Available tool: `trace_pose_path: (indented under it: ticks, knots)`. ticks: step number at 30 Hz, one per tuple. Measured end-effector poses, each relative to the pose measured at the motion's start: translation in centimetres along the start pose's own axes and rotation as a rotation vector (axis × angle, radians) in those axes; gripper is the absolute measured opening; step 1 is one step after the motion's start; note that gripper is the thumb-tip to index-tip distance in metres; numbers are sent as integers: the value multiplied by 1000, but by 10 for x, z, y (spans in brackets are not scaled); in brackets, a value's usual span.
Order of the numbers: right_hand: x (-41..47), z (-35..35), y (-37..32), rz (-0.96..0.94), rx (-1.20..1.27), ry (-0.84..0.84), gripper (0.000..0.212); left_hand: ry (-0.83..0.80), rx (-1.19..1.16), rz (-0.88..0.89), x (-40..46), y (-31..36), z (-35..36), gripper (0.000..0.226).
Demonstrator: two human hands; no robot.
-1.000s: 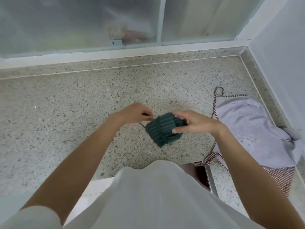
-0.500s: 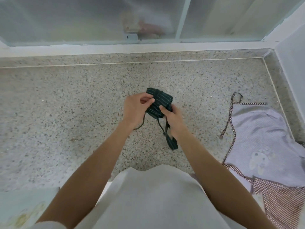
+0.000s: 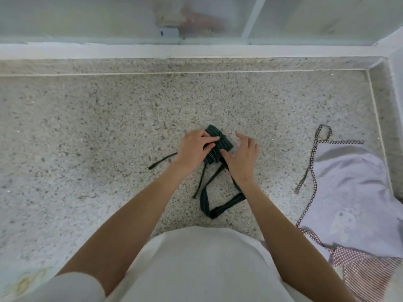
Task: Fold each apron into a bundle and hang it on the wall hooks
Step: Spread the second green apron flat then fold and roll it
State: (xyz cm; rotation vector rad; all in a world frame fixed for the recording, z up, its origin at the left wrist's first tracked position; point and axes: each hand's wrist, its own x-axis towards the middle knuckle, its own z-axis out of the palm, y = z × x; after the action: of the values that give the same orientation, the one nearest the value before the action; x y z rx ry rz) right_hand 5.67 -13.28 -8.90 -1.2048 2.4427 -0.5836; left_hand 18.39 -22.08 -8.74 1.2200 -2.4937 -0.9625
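Note:
The dark green striped apron bundle (image 3: 218, 144) lies rolled up on the speckled stone surface (image 3: 109, 127). My left hand (image 3: 194, 149) rests on its left side with the fingers laid flat across the top. At the bundle's right, my right hand (image 3: 241, 158) has its fingers spread and its thumb touching the bundle's near edge. The bundle's wide strap loop (image 3: 216, 205) trails toward me under my right wrist. One thin tie (image 3: 162, 160) runs out to the left. A lilac apron (image 3: 349, 188) with checked trim lies spread out at the right.
A frosted sliding window (image 3: 130, 16) and its white sill run along the far edge. A wall closes the right side beyond the lilac apron. A checked strap loop (image 3: 323, 132) lies at that apron's top. No wall hooks are in view.
The green bundle went from held in the air to lying on the stone. My right hand let go and spread its fingers. The ties and strap loop now lie loose on the surface.

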Motion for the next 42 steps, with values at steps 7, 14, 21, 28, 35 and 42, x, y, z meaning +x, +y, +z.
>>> trace_pose_path:
  ticks: [7, 14, 21, 28, 35, 42]
  knots:
    - [16, -4, -20, -604, -106, -227, 26, 252, 45, -147, -29, -9, 1, 13]
    - [30, -3, -54, -958, -635, -195, 20, 356, 55, -246, -69, -23, 7, 14]
    - [17, -1, -67, -1205, -675, -464, 30, -211, 223, -449, -69, -8, 25, 31]
    - [22, 9, -62, -1095, -756, -446, 24, -255, 381, -356, -62, -5, 5, 24]
    - [11, 15, -59, -1021, -773, -395, 29, -19, 289, -261, -54, -38, -4, 26]
    - [18, 18, -63, -774, -390, -512, 13, 239, -85, -344, -57, -35, -12, 13]
